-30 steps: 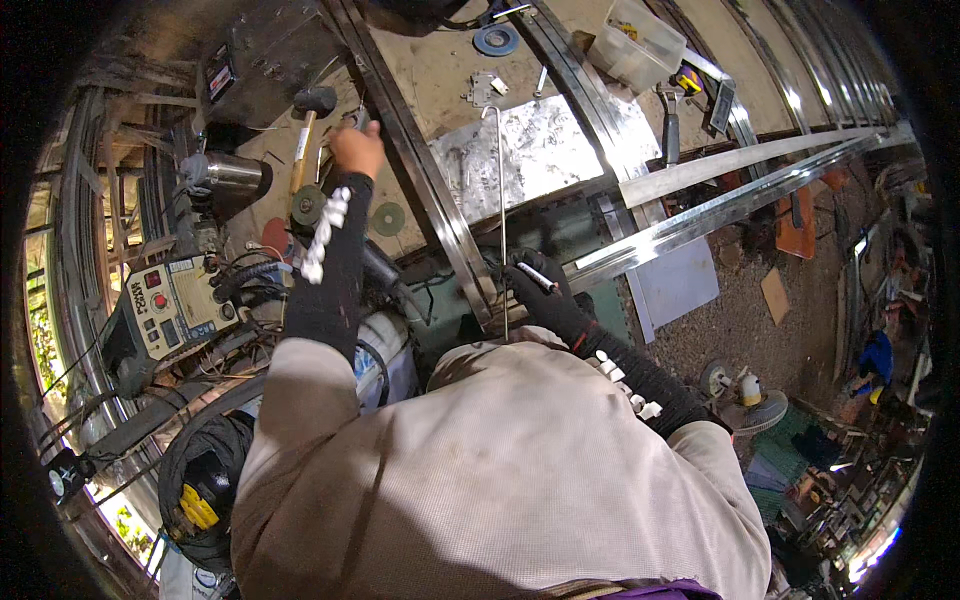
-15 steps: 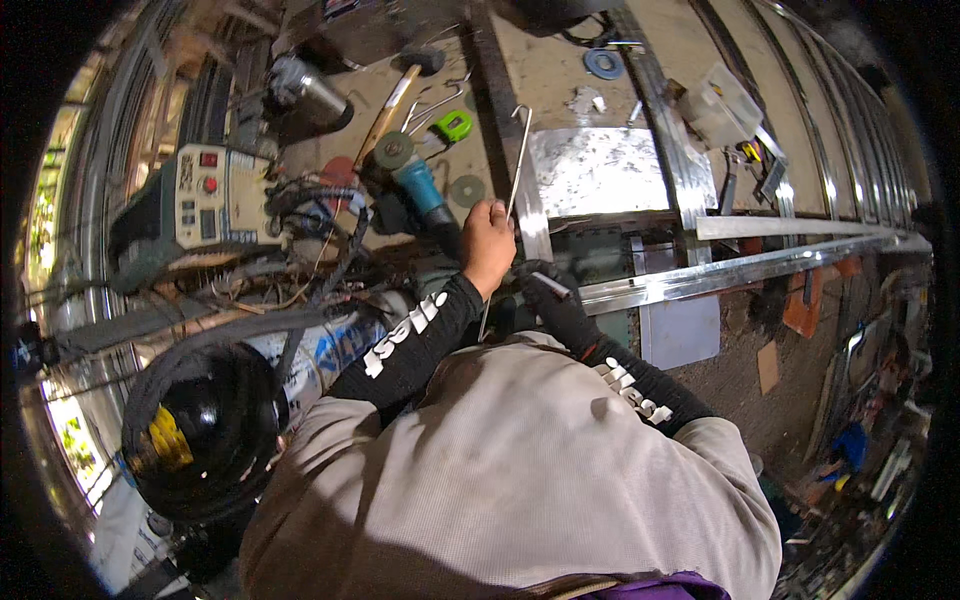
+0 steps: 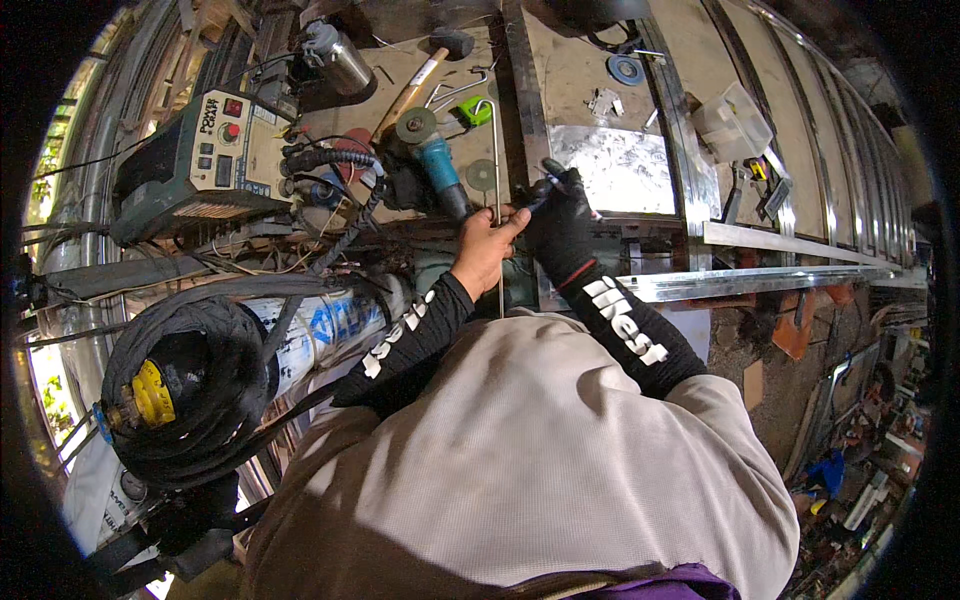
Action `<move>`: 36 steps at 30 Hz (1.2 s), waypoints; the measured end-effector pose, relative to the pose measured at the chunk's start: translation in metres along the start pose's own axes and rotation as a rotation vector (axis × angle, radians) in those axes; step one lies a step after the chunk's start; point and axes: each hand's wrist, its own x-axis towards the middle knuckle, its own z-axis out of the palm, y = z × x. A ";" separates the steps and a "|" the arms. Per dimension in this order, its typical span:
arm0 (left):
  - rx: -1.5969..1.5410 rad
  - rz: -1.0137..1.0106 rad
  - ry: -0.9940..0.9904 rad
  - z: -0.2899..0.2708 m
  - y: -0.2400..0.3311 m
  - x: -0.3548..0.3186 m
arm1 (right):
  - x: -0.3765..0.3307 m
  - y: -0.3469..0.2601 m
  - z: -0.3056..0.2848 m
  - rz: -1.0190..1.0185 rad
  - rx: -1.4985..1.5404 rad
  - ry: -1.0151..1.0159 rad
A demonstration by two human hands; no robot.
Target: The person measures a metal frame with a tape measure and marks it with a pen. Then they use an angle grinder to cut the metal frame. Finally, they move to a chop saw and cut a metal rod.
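Observation:
My bare left hand (image 3: pixel 484 248) is closed round a thin metal rod (image 3: pixel 497 150) with a bent hook at its far end. The rod runs upright in view, from beside the grinder down to my chest. My right hand (image 3: pixel 562 222), in a black glove, is close to the left thumb. Its fingers close on a slim pen-like stick, whose pale end (image 3: pixel 596 215) pokes out by the palm. The glove hides most of it. Just left of the rod, a teal angle grinder (image 3: pixel 436 165) lies on the bench near a round disc (image 3: pixel 481 175).
A hammer (image 3: pixel 415 92), green tape measure (image 3: pixel 474 112) and steel flask (image 3: pixel 337 60) lie beyond the grinder. At left are a welding machine (image 3: pixel 222 150), cables and a gas cylinder (image 3: pixel 325 330). Metal bars (image 3: pixel 760 283), a shiny sheet (image 3: pixel 615 170) and a plastic tub (image 3: pixel 735 122) are at right.
The rod has gone from leaning to nearly upright and come nearer my body. My right hand has moved up and forward, beside the left hand. The view has shifted slightly.

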 end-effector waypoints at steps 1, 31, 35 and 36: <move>0.065 0.031 0.065 0.002 0.000 0.000 | 0.002 0.004 0.005 -0.099 -0.076 -0.029; 0.125 0.204 0.057 0.017 0.003 0.001 | 0.042 -0.038 -0.040 0.157 -0.347 -0.176; 0.185 0.212 0.104 0.012 0.001 -0.001 | 0.034 -0.020 -0.047 0.211 -0.331 -0.286; 0.195 0.225 0.108 0.009 0.000 -0.001 | 0.032 -0.015 -0.052 0.183 -0.342 -0.353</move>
